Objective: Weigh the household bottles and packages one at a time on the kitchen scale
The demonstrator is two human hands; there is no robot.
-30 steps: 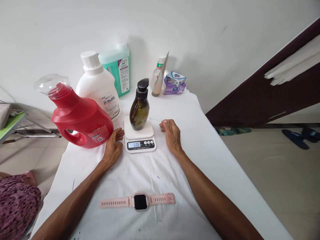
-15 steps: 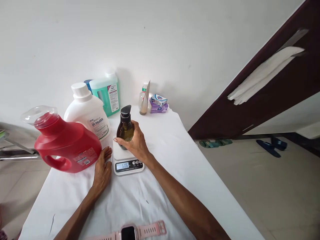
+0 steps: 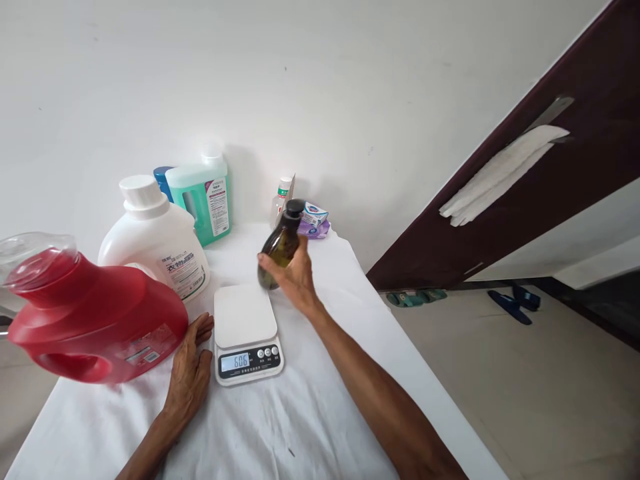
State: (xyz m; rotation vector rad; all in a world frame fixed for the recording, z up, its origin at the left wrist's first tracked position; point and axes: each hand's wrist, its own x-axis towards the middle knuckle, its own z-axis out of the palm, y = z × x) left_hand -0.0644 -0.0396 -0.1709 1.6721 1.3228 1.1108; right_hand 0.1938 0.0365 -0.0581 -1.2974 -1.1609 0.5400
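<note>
Near the middle of the frame the right hand (image 3: 295, 280) has its grip wrapped around the lower body of a dark brown pump bottle (image 3: 280, 245), fingers curled across its front, holding it tilted with the black pump head leaning toward the upper right. The bottle is in the air, just above and to the right of the white kitchen scale (image 3: 246, 331), clear of its bare platform. The scale sits on the white cloth-covered surface (image 3: 310, 427), and its small display toward the bottom edge reads 606. The left hand (image 3: 189, 373) lies flat, palm down, on the surface just to the left of the scale, its grip spread loose and holding nothing, the fingertips close to the base of a red detergent jug (image 3: 95, 313) that fills the left side of the frame and carries a clear cap. Behind the red jug stands a large white detergent bottle (image 3: 157, 243) with a white cap, and further up, against the wall, a teal bottle (image 3: 200, 200) with a blue-capped container partly hidden to its left. In the upper middle, at the far end of the surface, a small clear bottle (image 3: 281, 197) and a purple and blue packet (image 3: 314, 220) sit just behind the held bottle. On the right, a dark brown door (image 3: 525, 193) slants across the frame, with footwear (image 3: 515, 303) on the tiled floor below it.
</note>
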